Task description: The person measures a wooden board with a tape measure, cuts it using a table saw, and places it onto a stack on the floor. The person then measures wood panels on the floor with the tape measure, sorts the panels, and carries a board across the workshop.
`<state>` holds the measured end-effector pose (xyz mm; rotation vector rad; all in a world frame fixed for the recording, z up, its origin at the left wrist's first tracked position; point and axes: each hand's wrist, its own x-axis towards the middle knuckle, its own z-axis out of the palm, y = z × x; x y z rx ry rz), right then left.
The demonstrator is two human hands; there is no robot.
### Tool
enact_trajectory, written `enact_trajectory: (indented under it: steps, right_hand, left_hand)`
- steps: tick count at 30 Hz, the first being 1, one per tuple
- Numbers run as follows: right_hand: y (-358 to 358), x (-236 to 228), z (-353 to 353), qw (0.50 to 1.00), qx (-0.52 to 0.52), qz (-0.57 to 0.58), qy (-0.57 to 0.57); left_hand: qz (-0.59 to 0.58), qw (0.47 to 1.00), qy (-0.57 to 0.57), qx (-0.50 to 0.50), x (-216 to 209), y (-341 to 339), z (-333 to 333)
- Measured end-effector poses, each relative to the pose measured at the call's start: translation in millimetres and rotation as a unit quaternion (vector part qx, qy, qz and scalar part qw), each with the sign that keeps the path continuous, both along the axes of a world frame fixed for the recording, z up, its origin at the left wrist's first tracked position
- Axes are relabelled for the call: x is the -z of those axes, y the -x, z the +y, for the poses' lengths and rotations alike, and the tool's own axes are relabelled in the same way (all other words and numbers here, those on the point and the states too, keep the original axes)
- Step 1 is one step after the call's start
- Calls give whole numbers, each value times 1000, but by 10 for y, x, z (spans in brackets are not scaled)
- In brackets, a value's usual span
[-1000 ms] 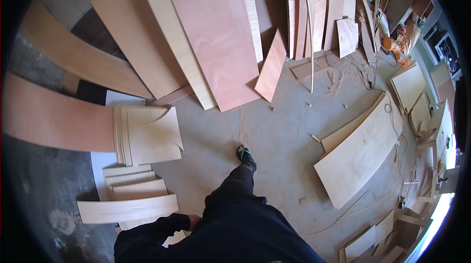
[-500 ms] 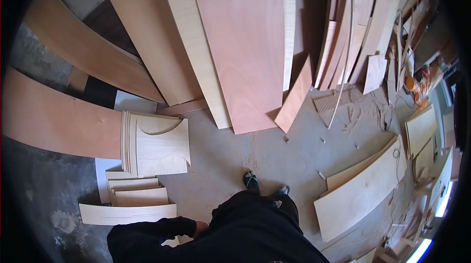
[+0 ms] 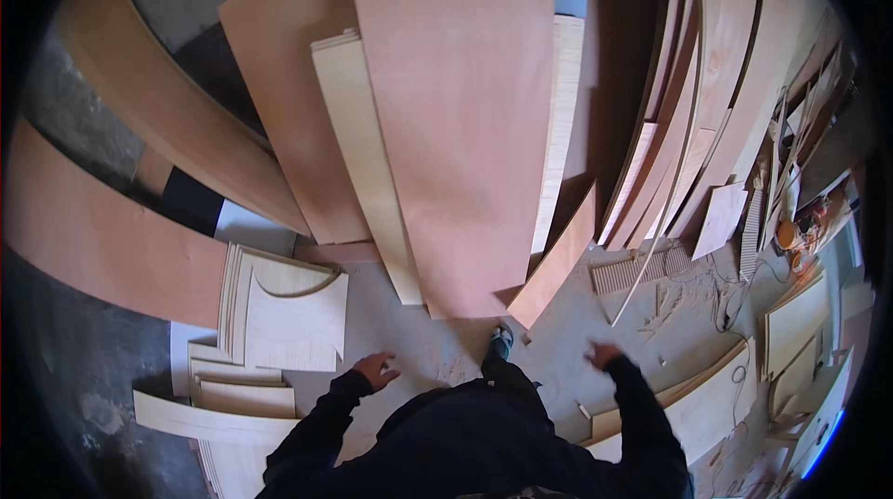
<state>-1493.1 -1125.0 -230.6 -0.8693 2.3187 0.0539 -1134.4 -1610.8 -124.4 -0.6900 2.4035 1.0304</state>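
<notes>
Both arms are stretched forward in dark sleeves. My left hand [image 3: 377,371] is open and empty, with its thumb and fingers apart. It hovers by a stack of pale plywood pieces [image 3: 296,327], the top one with a curved cutout. My right hand [image 3: 603,354] is also open and empty, in the air above the floor, nearest to a narrow reddish board [image 3: 561,257] that leans at a slant. Between the hands and beyond them stands a tall pinkish plywood sheet [image 3: 456,136], propped against other panels. Neither hand touches any wood.
A pale stack of boards [image 3: 358,164] and a brown panel [image 3: 293,99] lean left of the tall sheet. Long strips [image 3: 688,118] stand at the right. Flat sheets [image 3: 716,406] lie on the floor at lower right, near offcuts and cables. One sandalled foot [image 3: 502,341] is forward.
I have stepped toward the tall sheet, and the view has tilted up. My left hand has moved out from my body, and my right hand has come into view; both are raised forward.
</notes>
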Motion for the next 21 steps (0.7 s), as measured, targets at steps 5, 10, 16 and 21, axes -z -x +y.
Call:
enact_trajectory:
  steps: [5, 10, 16, 21]
  right_hand:
    - [1716, -1149, -2312, 903, 72, -3, 423]
    - [2679, -1792, -3819, 803, 203, 130, 545]
    - [3101, -1645, -4521, 682, 282, 156, 656]
    - [3527, -1505, -4394, 643, 372, -127, 658]
  left_hand:
    - [255, 956, -38, -139, -131, 1556, -520]
    - [365, 839, 56, -400, -469, 3273, -1543]
    - [347, 776, 178, -495, -964, 4185, -1997]
    - [265, 849, 107, -444, -905, 4384, -2225]
